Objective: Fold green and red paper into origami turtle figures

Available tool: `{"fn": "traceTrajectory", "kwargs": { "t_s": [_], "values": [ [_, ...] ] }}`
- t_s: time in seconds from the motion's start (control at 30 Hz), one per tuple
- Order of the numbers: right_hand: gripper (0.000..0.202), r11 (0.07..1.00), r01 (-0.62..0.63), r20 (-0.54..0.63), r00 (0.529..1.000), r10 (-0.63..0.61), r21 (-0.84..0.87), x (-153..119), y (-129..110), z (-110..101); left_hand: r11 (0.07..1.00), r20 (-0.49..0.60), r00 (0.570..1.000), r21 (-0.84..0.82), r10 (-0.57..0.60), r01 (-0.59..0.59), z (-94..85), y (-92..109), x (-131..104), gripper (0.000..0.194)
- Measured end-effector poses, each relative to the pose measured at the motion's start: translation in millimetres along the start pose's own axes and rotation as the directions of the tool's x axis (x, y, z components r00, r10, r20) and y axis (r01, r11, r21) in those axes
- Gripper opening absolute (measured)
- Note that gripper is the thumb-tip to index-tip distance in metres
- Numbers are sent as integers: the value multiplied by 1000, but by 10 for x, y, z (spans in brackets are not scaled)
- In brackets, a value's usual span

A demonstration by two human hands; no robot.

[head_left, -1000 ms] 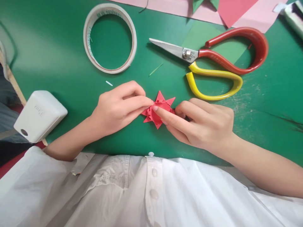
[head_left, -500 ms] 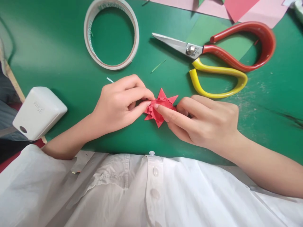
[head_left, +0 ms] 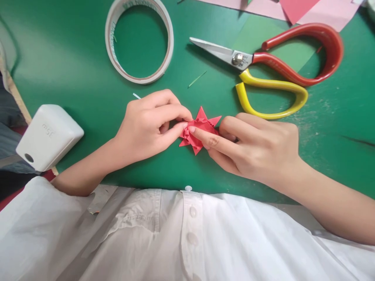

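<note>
A red folded paper star [head_left: 204, 125] with several pointed tips is held just above or on the green table, between my two hands. My left hand [head_left: 152, 127] pinches its left edge between thumb and index finger. From the other side, my right hand [head_left: 254, 146] grips the star, its index finger pressed on the inner left part and the other fingers curled at the right edge and beneath. Those fingers partly hide the star's lower right. Beyond my right hand lie scissors [head_left: 271, 64] with one red and one yellow handle.
A roll of tape [head_left: 169, 50] lies flat beyond my left hand. At the left table edge stands a white charger-like block [head_left: 48, 136]. Green paper [head_left: 258, 33] is under the scissors, with pink paper [head_left: 336, 17] and a red paper piece [head_left: 299, 8] farther back.
The whole view has shifted slightly, with the table things a little higher in the picture. Both hands keep their hold on the star, with barely any finger movement.
</note>
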State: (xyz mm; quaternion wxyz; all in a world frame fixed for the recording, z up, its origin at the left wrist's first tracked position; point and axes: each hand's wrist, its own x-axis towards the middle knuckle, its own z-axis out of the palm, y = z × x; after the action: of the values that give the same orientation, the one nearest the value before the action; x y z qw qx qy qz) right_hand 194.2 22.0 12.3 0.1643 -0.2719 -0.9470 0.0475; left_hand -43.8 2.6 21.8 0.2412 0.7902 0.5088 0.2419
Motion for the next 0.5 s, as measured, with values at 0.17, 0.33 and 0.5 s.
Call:
{"fn": "traceTrajectory", "kwargs": {
  "t_s": [0.17,0.33,0.5],
  "values": [
    [21,999,42,-48,998,-43,-20,6,34,27,1000,18,1000,0,-17,17,-11,-11,5,12],
    [25,997,-30,31,999,28,66,25,50,25,1000,62,998,3,-26,26,-32,-45,18,14],
    [27,997,-40,120,992,31,73,72,53,3,1000,63,998,2,-9,9,-26,-44,14,12]
  ]
}}
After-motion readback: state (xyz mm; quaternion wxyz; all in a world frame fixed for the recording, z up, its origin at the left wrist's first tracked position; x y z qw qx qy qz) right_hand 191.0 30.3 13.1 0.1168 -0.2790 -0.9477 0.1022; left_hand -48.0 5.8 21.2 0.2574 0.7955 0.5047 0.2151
